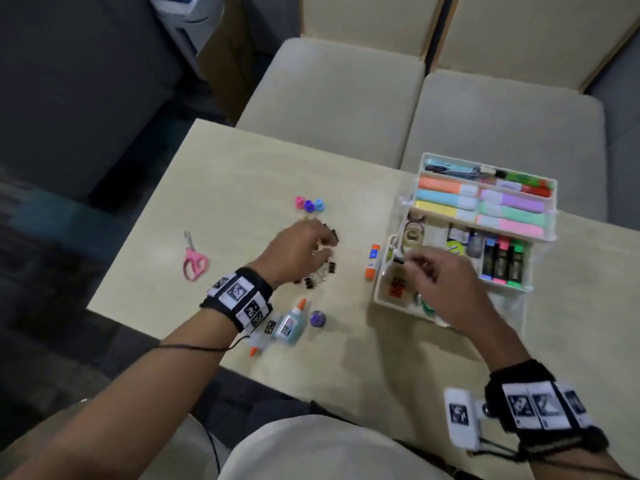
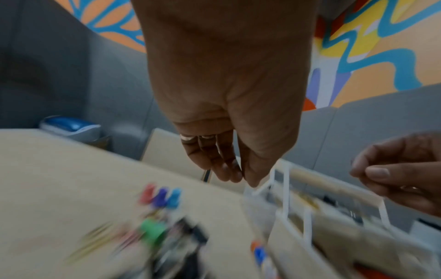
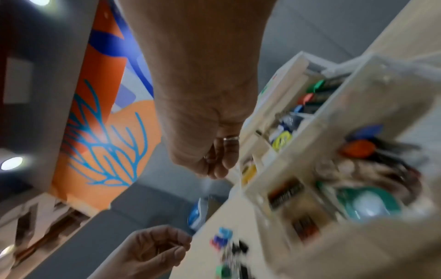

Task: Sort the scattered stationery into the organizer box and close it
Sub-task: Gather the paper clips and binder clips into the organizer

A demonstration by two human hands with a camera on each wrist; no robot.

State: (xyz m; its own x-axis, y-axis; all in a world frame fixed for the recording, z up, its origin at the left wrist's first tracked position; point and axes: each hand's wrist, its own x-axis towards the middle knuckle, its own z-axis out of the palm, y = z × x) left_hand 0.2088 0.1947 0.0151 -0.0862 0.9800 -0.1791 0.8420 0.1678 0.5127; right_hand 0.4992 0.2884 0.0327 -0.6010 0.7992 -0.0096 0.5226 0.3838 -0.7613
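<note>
Left hand (image 1: 298, 251) hovers over the binder clips (image 1: 320, 271) on the table (image 1: 225, 174), fingers curled; grip cannot be confirmed. Right hand (image 1: 440, 282) hovers over the open box (image 1: 381, 292), fingertips pinched together; contents indistinguishable. Scissors (image 1: 194, 259) lie well left.

Pink scissors (image 1: 195, 260) lie on the pale wood-grain table (image 1: 242, 174), the glue stick (image 1: 372, 262) is orange-capped with blue, and the wall mural (image 2: 372, 47) swirls orange, blue, yellow.

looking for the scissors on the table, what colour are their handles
Pink; the scissors lie at the table's left, clearest in the head view.
</note>
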